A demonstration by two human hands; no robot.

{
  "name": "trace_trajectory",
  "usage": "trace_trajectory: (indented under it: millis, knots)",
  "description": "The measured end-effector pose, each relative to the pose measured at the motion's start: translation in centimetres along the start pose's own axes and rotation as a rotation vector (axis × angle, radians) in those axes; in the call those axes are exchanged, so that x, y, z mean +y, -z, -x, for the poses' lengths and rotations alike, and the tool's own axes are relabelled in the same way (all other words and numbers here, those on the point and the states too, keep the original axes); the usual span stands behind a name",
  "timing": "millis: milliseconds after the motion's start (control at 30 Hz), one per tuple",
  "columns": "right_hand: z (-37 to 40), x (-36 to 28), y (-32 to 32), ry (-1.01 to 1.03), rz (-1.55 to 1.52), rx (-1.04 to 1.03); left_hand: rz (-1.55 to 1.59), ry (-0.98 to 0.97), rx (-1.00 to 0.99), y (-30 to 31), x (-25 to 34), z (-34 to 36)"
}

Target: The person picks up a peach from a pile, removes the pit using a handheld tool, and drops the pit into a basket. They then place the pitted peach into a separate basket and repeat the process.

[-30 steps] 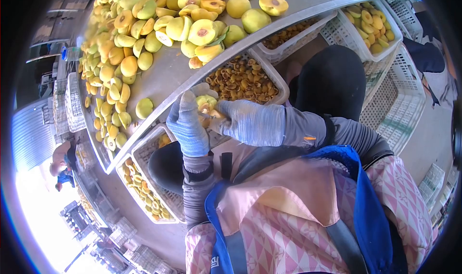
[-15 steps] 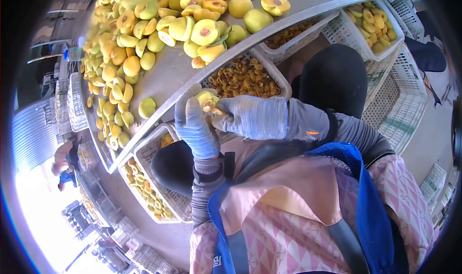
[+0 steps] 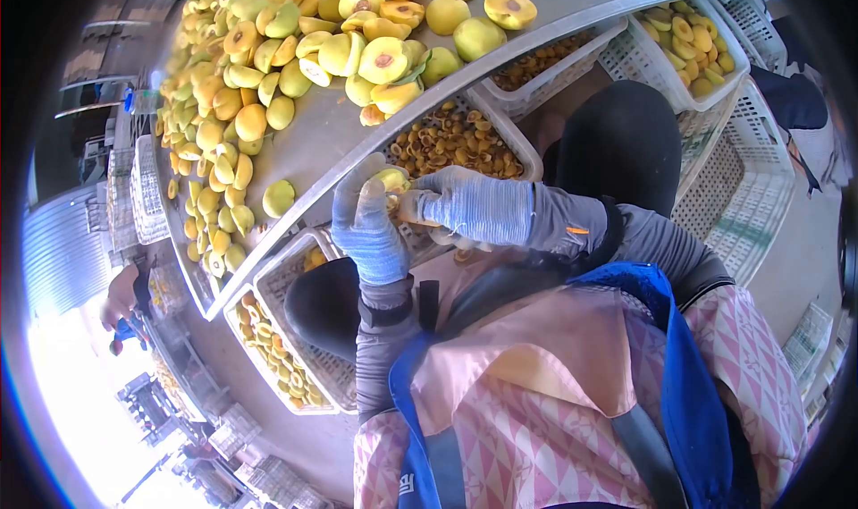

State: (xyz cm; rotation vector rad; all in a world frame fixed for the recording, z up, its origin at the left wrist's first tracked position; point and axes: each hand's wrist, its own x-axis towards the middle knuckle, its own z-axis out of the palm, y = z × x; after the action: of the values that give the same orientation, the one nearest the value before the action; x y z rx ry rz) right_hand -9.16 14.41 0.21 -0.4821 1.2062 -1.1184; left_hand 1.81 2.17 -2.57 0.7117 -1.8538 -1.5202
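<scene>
My left hand (image 3: 368,227), in a blue-grey knit glove, is closed around a yellow-green peach half (image 3: 391,179) just off the table edge. My right hand (image 3: 474,207), gloved the same way, is closed with its fingertips against the fruit's cut side. Whatever sits in the right fingers is too small and covered to make out. Below the hands is a white crate (image 3: 529,156) holding many brown-orange pit pieces (image 3: 451,141). A small brownish bit (image 3: 462,254) shows under my right hand.
A heap of halved peaches (image 3: 241,80) covers much of the metal table (image 3: 322,138), with one half (image 3: 278,199) near the edge. Crates of fruit (image 3: 688,44) stand at right and lower left (image 3: 277,353). My knees flank the pit crate. Another person (image 3: 125,303) is at far left.
Both hands have shifted slightly, the right one up and tilted. The pale bit at the peach's cut face no longer shows there, and a small brownish bit now appears below my right hand.
</scene>
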Motion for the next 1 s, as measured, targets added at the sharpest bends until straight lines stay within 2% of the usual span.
trace_trajectory:
  millis: [33,100,167,200,267,333,400,433,467,500,533,600,633,667,733,767,800,833,867,933,1000]
  knots:
    - [-0.2,0.5,-0.1,0.032,-0.037,-0.002,0.001,-0.002,-0.002,-0.2,0.1,0.0]
    - [-1.4,2.2,-0.3,0.072,-0.071,-0.001,0.196,0.136,0.056,-0.8,0.6,0.0]
    - [-3.2,4.6,-0.8,0.734,0.471,0.428,0.251,0.162,0.097,-0.9,0.2,0.1]
    - [-2.9,4.1,-0.7,0.74,0.473,0.43,0.308,0.189,0.137,-1.0,0.0,0.0]
    - [-2.2,3.3,-0.4,0.4,0.064,0.101,0.299,0.212,0.106,-0.5,-0.2,0.1]
    - [-2.1,3.4,-0.3,0.424,0.051,0.088,0.291,0.224,0.083,0.2,0.1,0.0]
    - [-2.3,3.7,0.0,0.469,0.022,0.064,0.563,0.323,0.068,1.0,0.6,0.1]
    - [-2.5,3.7,0.2,0.492,0.006,0.053,0.563,0.313,0.07,1.8,1.1,0.2]
    - [-2.5,3.9,0.3,0.509,-0.015,0.036,0.355,0.312,0.079,3.2,1.8,0.7]
    - [-1.4,2.0,0.6,0.291,0.367,0.134,0.15,0.302,0.092,4.8,2.6,1.0]
    - [-1.3,1.9,0.7,0.302,0.377,0.126,-0.055,0.29,0.105,6.5,3.3,1.2]
    - [-0.9,2.5,0.4,0.249,1.01,0.283,-0.273,0.158,0.207,10.6,4.0,2.0]
    - [-1.6,3.7,0.6,0.374,1.023,0.34,-0.735,-0.144,0.151,13.5,4.0,2.2]
    - [-1.6,3.6,0.5,0.383,1.026,0.339,-1.189,-0.455,0.085,16.9,3.6,2.4]
    - [-1.6,3.3,0.3,0.228,1.162,0.259,-1.156,-0.293,0.088,24.5,1.4,3.4]
    - [-1.6,3.2,0.1,0.256,1.173,0.325,-1.16,-0.296,0.091,27.6,0.6,3.3]
    - [-1.8,3.4,0.3,0.263,1.173,0.322,-1.382,0.105,-0.054,30.4,0.0,3.1]
    - [-2.2,3.7,0.6,0.299,1.231,0.363,-1.563,0.525,-0.202,30.7,0.5,2.4]
    - [-2.5,3.7,0.7,0.334,1.289,0.405,-1.566,0.523,-0.194,30.5,0.5,2.0]
    - [-2.5,3.2,0.8,0.303,1.248,0.402,-1.238,0.129,0.164,25.4,2.4,-0.8]
    - [-2.6,3.2,0.8,0.336,1.213,0.362,-1.112,-0.167,0.099,21.5,2.3,-6.3]
